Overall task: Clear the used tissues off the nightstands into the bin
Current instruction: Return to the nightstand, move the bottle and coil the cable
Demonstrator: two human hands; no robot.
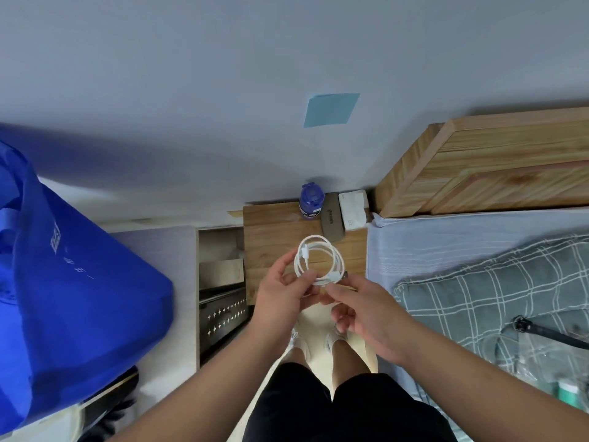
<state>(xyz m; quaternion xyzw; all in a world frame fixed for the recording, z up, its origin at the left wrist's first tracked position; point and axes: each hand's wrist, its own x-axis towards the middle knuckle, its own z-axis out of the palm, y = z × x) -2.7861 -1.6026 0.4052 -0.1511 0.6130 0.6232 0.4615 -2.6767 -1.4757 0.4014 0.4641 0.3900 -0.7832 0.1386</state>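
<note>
The wooden nightstand (280, 237) stands against the far wall, with the bed (446, 237) touching its right side and an open cabinet (220, 269) on its left. No item on it can be told for certain as a tissue. A white packet (353, 209) lies at its far right corner with a small grey mark that is too small to read, and whether it holds tissues cannot be told. Just left of it lies a dark grey flat case (331, 221) with a short line of pale print, blurred beyond reading. Left again, a blue bottle (310, 200) stands at the far edge, and the white lettering on its label is illegible.

Over the near half of the top, both hands hold a coiled white cable (301, 261). The left hand (283, 291) pinches the coil's near left side between thumb and fingers. The right hand (366, 311) pinches the cable at the near right, by a plug end, with its other fingers curled under.

A pale blue paper square (331, 110), with no writing on it, is stuck on the wall above. A large blue bag (79, 282) fills the left, carrying a white printed block and a few characters too smeared to read. On the bed lie a grey check pillow (478, 298) and a clear zip pouch (548, 352). A wooden headboard (494, 167) rises at the far right.
</note>
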